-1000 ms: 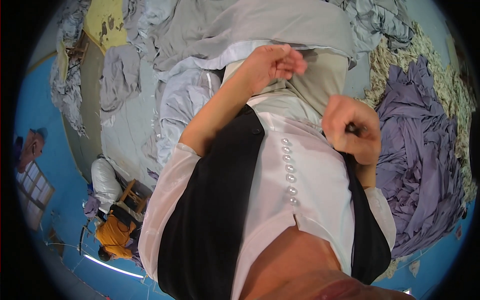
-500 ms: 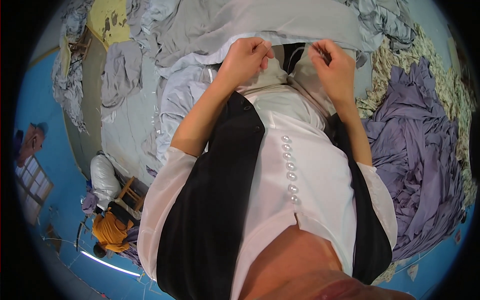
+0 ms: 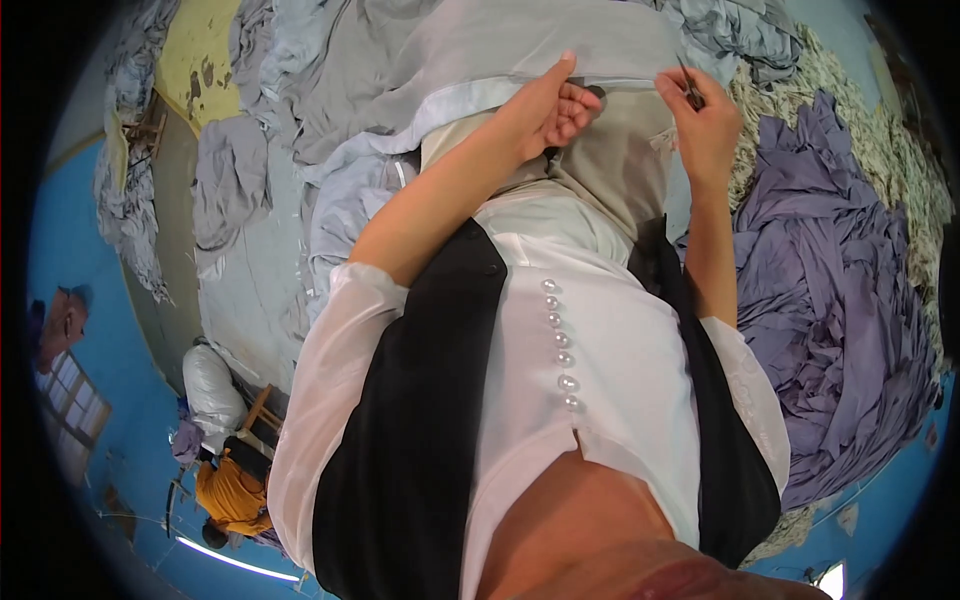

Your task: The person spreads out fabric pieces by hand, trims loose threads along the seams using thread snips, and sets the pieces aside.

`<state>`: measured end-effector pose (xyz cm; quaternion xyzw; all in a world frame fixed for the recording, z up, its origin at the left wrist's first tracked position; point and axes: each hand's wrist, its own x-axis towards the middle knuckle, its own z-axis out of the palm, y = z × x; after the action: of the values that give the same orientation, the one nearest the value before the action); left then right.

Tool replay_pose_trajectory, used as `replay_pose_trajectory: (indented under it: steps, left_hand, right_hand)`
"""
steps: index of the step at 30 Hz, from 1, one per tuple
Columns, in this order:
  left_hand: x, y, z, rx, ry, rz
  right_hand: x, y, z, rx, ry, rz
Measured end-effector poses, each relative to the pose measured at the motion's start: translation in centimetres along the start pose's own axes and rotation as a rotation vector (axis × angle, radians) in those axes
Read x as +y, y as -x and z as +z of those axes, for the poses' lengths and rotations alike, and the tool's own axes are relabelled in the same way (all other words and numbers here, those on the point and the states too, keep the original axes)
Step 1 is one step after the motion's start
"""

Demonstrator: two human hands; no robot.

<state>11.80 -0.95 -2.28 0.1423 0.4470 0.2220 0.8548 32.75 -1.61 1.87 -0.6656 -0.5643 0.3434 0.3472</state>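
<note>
Grey cloth point(image 3: 520, 45) stretches across in front of me over my knees, its near edge showing a pale bluish strip point(image 3: 465, 100). My left hand point(image 3: 555, 112) hovers at that edge, palm partly turned up, thumb stretched out and fingers loosely bent, with nothing visible in it. A small black thing point(image 3: 597, 91) shows just behind its fingertips; I cannot make out what it is. In my right hand point(image 3: 708, 125) are small dark thread snips point(image 3: 690, 85), their point facing away from me. The right fingertips are close to the right end of the cloth's near edge.
A large purple cloth heap point(image 3: 825, 300) lies to the right, beside patterned cream fabric point(image 3: 850, 120). More grey cloth point(image 3: 230, 180) is at the left, near a yellow panel point(image 3: 200, 60). A person in orange point(image 3: 232, 495) is far left, near a white sack point(image 3: 212, 385).
My hands were pinched near the cloth edge. The left has loosened and turned palm up, moving right; the right has moved right, and the snips now show in it.
</note>
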Motion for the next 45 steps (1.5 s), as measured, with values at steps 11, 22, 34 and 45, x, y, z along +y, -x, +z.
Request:
replay_pose_trajectory:
  steps: [11, 22, 34, 45]
  left_hand:
    - [-2.1, -1.8, 1.5, 0.050, 0.136, 0.278]
    - [-2.3, -1.4, 0.9, -0.070, 0.264, 0.365]
    - [-2.5, -1.5, 0.1, -0.079, 0.293, 0.384]
    - [-2.6, -1.1, -0.5, -0.018, 0.276, 0.367]
  right_hand:
    - [1.0, -2.0, 1.2, -0.080, 0.426, -0.374]
    - [0.9, -0.8, 1.5, -0.006, 0.093, -0.284]
    - [-0.1, 2.5, -2.1, -0.656, -0.597, 0.153]
    - [2.9, -1.2, -0.4, 0.127, -0.059, -0.133]
